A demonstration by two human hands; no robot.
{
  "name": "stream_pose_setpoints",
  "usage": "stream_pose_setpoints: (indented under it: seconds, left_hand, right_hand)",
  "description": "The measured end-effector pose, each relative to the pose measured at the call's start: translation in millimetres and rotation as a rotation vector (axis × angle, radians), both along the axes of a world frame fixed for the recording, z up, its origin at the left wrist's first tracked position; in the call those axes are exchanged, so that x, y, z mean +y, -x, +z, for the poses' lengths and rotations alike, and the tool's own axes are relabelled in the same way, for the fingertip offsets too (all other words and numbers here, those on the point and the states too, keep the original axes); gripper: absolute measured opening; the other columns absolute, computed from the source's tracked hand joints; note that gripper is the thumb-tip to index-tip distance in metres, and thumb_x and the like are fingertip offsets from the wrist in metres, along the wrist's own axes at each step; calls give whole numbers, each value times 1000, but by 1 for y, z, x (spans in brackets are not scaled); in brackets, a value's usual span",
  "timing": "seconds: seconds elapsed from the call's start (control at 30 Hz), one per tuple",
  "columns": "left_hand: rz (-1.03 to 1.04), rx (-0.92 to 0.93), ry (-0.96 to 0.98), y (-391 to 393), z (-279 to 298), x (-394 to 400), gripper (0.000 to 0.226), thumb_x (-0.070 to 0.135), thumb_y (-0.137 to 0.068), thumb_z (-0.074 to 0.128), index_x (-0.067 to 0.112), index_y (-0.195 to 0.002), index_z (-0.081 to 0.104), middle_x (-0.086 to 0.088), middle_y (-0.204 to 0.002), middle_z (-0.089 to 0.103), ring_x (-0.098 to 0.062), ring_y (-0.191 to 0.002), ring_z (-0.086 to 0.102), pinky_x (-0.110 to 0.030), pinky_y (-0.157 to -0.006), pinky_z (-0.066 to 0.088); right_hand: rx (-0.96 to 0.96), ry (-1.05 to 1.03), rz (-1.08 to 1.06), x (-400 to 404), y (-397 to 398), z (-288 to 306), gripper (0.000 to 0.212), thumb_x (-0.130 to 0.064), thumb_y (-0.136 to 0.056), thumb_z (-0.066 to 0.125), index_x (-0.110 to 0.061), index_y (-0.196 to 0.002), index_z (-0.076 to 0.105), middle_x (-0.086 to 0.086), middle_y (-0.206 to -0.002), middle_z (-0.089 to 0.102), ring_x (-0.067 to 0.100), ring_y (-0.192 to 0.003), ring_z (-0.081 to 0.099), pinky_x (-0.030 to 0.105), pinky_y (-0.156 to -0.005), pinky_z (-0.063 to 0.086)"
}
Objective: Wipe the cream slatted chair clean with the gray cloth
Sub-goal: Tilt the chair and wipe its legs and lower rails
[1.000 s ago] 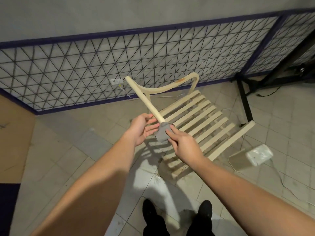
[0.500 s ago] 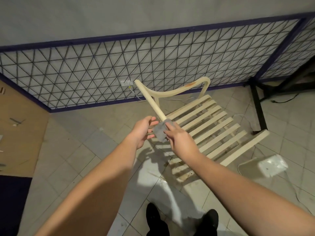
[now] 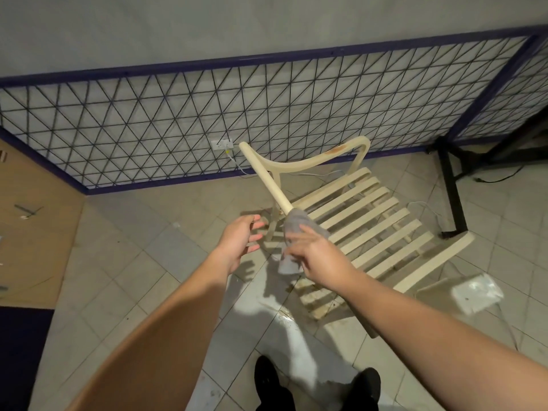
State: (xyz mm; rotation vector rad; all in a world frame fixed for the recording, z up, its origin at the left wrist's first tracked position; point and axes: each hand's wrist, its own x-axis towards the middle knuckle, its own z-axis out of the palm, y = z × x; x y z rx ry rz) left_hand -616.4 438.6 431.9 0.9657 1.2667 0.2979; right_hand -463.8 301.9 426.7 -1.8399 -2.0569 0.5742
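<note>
The cream slatted chair (image 3: 370, 221) lies tipped on the tiled floor, one round leg (image 3: 268, 179) pointing up toward me. The gray cloth (image 3: 296, 223) is wrapped around the near end of that leg. My right hand (image 3: 317, 256) grips the cloth around the leg. My left hand (image 3: 238, 241) hovers just left of the leg with fingers spread, touching nothing.
A blue-framed wire mesh panel (image 3: 207, 114) leans on the wall behind the chair. A black metal stand (image 3: 450, 188) is at right, a white box (image 3: 476, 293) with a cable on the floor, brown board (image 3: 26, 232) at left. My black shoes (image 3: 314, 387) are below.
My left hand has let go of the chair leg and opened to its left. My right hand with the cloth stays at the leg's near end.
</note>
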Motion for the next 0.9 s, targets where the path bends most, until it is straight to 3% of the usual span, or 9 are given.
stream_pose_setpoints:
  seconds: [0.07,0.17,0.27,0.37,0.43,0.5,0.6,0.83,0.9]
  left_hand:
    - [-6,15,-6,3,-1,1,25,28,-106,38,22,-113,62,7,-110,69,-20,-104,63,-37,-92,50]
    - [-18,30,-4,1,-3,1,24,28,-106,39,23,-109,63,2,-113,68,-20,-99,63,-39,-94,50]
    - [-19,23,8,-10,0,-4,27,28,-105,42,19,-114,65,0,-108,68,-22,-97,64,-35,-86,54]
    - [-30,-8,1,-20,3,-7,31,28,-105,39,19,-122,64,-1,-114,69,-24,-101,67,-38,-90,55]
    - [29,-15,-12,-21,5,-8,31,24,-105,37,20,-118,65,0,-110,70,-23,-94,66,-40,-93,54]
    - [61,26,-30,-18,9,-12,30,19,-105,34,21,-117,61,2,-105,67,-21,-90,63,-38,-90,53]
    - [76,59,-33,-11,13,-22,27,18,-106,35,20,-122,57,0,-109,64,-23,-96,61,-36,-85,51]
    - [31,27,-17,-40,20,-73,22,23,-105,44,18,-121,58,-2,-117,62,-23,-95,61,-30,-73,53]
    - [7,27,-26,-53,21,-87,23,20,-105,43,17,-114,63,-3,-115,61,-22,-94,62,-30,-72,53]
  right_hand:
    - [65,57,139,-13,0,13,31,-19,-90,45,-17,-91,77,-4,-84,72,12,-89,66,37,-94,53]
    - [153,-45,-35,1,-16,29,24,-15,-97,53,-18,-104,76,-8,-92,74,5,-89,64,23,-90,52]
    - [85,-231,-164,34,-27,45,17,-12,-95,62,-14,-105,75,-3,-98,75,18,-93,63,33,-89,50]
    - [69,-334,-182,54,-37,60,15,-9,-93,59,-12,-101,72,0,-94,71,20,-92,59,31,-86,47]
    - [17,-233,-16,52,-44,54,12,-9,-94,57,-9,-95,69,5,-95,68,22,-95,56,34,-90,46]
    - [-21,-3,182,34,-48,36,14,-11,-97,55,-6,-89,65,11,-111,68,28,-117,56,45,-106,43]
    - [1,118,247,-10,-54,10,20,-15,-101,50,-7,-100,68,7,-133,63,20,-146,32,41,-120,26]
    - [153,175,406,-133,-75,15,18,-12,-98,56,-15,-106,72,2,-128,67,13,-141,42,39,-123,23]
    - [175,203,456,-157,-85,22,17,-13,-98,57,-13,-104,73,2,-120,70,13,-131,53,39,-118,33]
